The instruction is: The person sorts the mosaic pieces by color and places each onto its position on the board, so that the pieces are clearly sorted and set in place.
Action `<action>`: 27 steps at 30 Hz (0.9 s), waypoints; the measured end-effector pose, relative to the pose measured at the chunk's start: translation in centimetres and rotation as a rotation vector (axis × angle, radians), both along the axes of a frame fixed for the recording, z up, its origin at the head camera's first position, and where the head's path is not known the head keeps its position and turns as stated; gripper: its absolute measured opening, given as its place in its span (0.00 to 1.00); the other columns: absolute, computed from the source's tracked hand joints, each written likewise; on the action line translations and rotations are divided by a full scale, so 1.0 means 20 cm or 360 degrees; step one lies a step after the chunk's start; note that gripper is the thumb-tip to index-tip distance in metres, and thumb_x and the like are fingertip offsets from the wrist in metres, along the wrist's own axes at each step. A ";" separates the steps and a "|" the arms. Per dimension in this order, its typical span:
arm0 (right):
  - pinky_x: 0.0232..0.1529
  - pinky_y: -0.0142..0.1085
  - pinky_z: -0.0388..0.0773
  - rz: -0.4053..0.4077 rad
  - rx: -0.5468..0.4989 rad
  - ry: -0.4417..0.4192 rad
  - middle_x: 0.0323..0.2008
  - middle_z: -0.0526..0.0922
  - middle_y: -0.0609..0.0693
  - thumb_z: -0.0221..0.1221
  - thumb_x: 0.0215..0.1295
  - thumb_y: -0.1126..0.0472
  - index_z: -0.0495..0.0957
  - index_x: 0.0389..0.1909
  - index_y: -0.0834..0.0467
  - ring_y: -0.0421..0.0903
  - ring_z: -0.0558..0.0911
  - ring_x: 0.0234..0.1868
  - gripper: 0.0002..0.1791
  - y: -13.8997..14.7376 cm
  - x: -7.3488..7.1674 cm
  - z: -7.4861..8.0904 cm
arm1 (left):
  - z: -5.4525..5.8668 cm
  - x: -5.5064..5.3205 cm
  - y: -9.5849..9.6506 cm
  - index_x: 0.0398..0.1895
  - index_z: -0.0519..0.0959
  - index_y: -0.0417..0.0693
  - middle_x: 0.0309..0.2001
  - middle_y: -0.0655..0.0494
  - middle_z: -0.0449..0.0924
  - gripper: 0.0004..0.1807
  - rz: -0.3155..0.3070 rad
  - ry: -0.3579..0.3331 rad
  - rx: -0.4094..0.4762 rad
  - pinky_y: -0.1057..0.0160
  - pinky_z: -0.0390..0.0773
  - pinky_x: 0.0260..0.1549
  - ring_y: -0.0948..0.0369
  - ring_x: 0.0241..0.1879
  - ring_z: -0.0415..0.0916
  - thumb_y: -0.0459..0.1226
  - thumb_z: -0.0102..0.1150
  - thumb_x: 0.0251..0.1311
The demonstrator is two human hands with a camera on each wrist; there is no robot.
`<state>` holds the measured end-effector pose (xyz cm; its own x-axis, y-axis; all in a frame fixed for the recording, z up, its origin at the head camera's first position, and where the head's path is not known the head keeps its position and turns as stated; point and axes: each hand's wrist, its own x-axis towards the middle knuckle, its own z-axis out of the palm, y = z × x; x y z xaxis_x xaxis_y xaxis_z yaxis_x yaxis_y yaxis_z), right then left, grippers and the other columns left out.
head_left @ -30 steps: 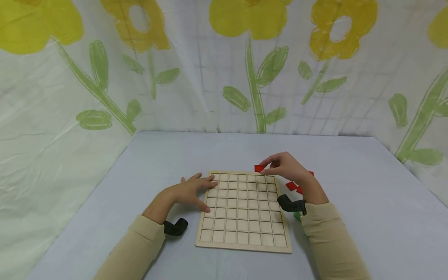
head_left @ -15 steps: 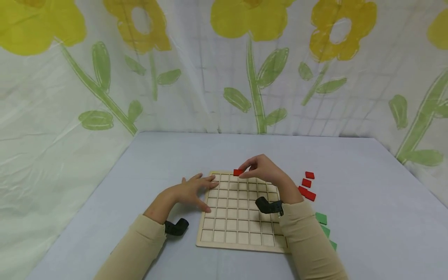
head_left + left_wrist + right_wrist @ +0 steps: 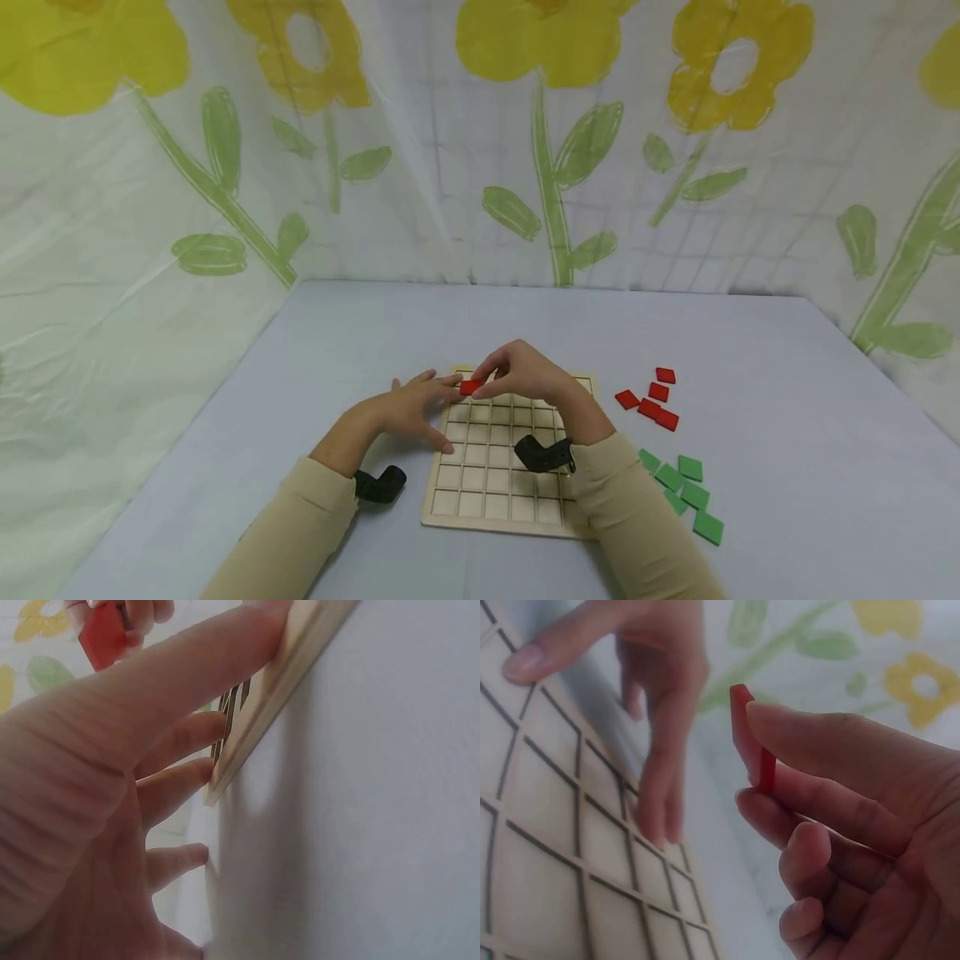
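over the far-left corner of the board, your right hand holds one red tile in the air; both wrist views show it apart from the board. step in hand, as judged: carrying that tile to a cell near this corner, with seating not yet done.

right grip: thumb and fingertips pinch the tile along one side. most of it juts past the tips, toward the board's left edge, so the leading side looks free to meet a cell first. exact tilt against the board: cannot tell.

left hand: fingers spread, gripping nothing. your thumb rests on the left edge; the forefinger reaches the far-left corner. probably a steadying hold.

spare stock lies on the table, off the board's right edge: loose red tiles by the far-right corner, green tiles toward the near-right one, partly behind your right sleeve.

next move would call for squaring the tile to the grooves, lowering it flat, then letting go. caution: your left forefinger sits close to the likely cell and may crowd it.
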<state>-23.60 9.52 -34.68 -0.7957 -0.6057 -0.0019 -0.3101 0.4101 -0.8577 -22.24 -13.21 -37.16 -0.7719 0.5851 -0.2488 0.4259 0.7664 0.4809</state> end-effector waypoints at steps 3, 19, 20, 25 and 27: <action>0.29 0.38 0.74 0.0004 0.0030 -0.0018 0.32 0.85 0.51 0.67 0.52 0.61 0.84 0.36 0.60 0.53 0.76 0.25 0.11 -0.03 0.00 -0.02 | 0.00 0.00 0.00 0.64 0.69 0.57 0.74 0.59 0.49 0.43 0.0008 -0.0003 0.0001 0.24 0.31 0.57 0.44 0.73 0.33 0.55 0.72 0.40; 0.26 0.29 0.72 -0.0116 0.0283 0.0046 0.31 0.85 0.49 0.68 0.50 0.61 0.85 0.36 0.59 0.40 0.74 0.25 0.11 -0.14 0.02 -0.11 | -0.01 0.01 0.00 0.65 0.67 0.58 0.73 0.60 0.51 0.45 0.0045 -0.0033 0.0064 0.25 0.29 0.58 0.44 0.74 0.33 0.52 0.74 0.38; 0.25 0.29 0.72 -0.0119 0.0293 0.0057 0.31 0.84 0.49 0.68 0.50 0.62 0.84 0.36 0.59 0.40 0.74 0.24 0.11 -0.15 0.02 -0.11 | -0.01 0.00 0.00 0.65 0.67 0.58 0.73 0.60 0.51 0.45 0.0040 -0.0029 0.0066 0.25 0.30 0.58 0.44 0.73 0.33 0.52 0.73 0.38; 0.25 0.28 0.71 -0.0119 0.0298 0.0084 0.29 0.84 0.49 0.68 0.50 0.62 0.84 0.35 0.60 0.39 0.73 0.23 0.10 -0.16 0.03 -0.11 | -0.01 0.00 0.00 0.64 0.68 0.57 0.73 0.58 0.52 0.44 0.0022 0.0001 0.0072 0.24 0.31 0.57 0.43 0.73 0.34 0.52 0.73 0.39; 0.25 0.28 0.71 -0.0123 0.0296 0.0078 0.28 0.84 0.49 0.69 0.49 0.63 0.84 0.34 0.61 0.38 0.74 0.23 0.10 -0.16 0.03 -0.11 | -0.01 0.00 0.00 0.64 0.68 0.57 0.73 0.58 0.52 0.44 0.0022 -0.0002 0.0070 0.24 0.31 0.57 0.43 0.73 0.34 0.52 0.73 0.38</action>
